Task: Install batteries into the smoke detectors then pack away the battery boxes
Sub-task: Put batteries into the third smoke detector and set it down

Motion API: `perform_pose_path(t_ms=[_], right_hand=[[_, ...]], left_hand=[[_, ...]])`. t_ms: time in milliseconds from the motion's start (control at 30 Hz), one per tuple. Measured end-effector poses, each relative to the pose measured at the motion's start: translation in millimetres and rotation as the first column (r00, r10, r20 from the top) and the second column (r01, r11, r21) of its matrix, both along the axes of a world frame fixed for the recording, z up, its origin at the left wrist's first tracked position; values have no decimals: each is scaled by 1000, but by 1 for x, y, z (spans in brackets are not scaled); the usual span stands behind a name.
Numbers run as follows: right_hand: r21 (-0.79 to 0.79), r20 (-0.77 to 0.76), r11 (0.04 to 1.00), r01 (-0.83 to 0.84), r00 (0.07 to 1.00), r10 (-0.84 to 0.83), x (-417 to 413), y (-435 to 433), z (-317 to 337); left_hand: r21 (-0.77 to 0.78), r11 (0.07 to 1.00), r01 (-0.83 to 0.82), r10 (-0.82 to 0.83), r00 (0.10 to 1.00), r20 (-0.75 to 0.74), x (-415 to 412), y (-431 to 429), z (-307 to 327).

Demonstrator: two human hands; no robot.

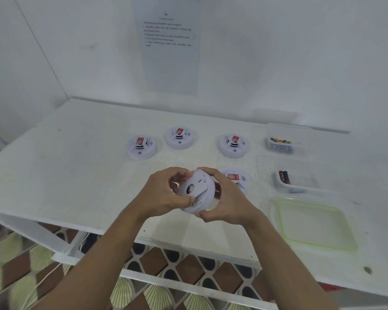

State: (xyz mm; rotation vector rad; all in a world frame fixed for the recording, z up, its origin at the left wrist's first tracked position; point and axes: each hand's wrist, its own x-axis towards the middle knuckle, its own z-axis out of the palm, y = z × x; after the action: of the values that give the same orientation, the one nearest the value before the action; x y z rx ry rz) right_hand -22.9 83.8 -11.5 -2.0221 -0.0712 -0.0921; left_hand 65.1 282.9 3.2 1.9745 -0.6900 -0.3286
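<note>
— Gripping the detector (pixel 196 191), left hand (pixel 166 191) and right hand (pixel 226 198) both curled round its rim, just above the tabletop's (pixel 76 164) near edge: what do we mind?
— We keep its halves square, we judge, and twist gently without squeezing.
— Any writing we can read?
— No; the red labels (pixel 234 139) and the wall sheet (pixel 168 63) blur.

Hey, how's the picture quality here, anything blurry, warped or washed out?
Head view: soft even light, faint shadows; the wide lens bows the table; the wall sheet is too blurred to read; the patterned floor is smeared; the smoke detector in the left hand and right hand is sharpest.
</note>
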Motion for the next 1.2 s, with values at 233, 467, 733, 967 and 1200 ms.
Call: perform_pose_path(t_ms=[233,467,733,967,1200], right_hand=[[-66,10,998,-15,1000,16,-2,3,-2],[-33,3,999,-30,1000,30,0,-1,1],[-53,-10,999,-3,1000,3,-2,1,-1],[-53,51,999,-7,999,10,4,-3,4],[93,-12,994,53,999,-52,10,-10,0]], left_hand=[[28,1000,-13,13,1000,-1,-2,3,-1],[-40,998,58,-57,998,18,-4,3,-5],[-49,999,6,-3,998,67,-5,-3,-2],[-97,992,-75,77,997,14,3,-4,-8],[-107,968,-229,221,972,-86,15,13,-21]])
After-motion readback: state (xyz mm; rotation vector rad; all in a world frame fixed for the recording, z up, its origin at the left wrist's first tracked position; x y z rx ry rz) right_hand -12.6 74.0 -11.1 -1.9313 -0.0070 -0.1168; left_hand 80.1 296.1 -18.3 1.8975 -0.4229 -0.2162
